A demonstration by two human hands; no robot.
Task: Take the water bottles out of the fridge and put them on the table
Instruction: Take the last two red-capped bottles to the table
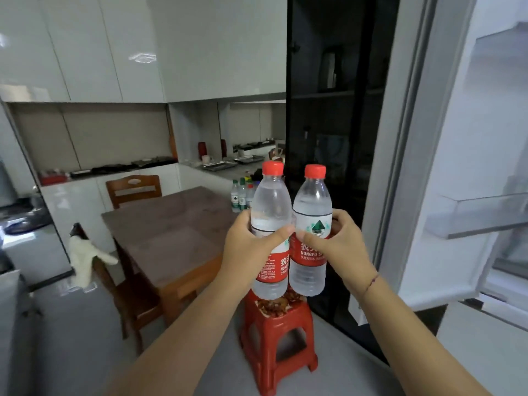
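Left hand (245, 244) and right hand (341, 247) are each wrapped round one of two upright water bottles (270, 201) held side by side.

Even, diffuse indoor light, moderately bright, casts only soft, weak shadows. A specular glare patch lies on the glossy upper cabinets (142, 57); the dark glass cabinet (328, 138) reads dim. The left bottle (270, 201) and right bottle (311, 201) are sharpest. The fridge door (485, 138) at the right edge is blurred. Wide-angle distortion bends straight lines toward the edges and corners.
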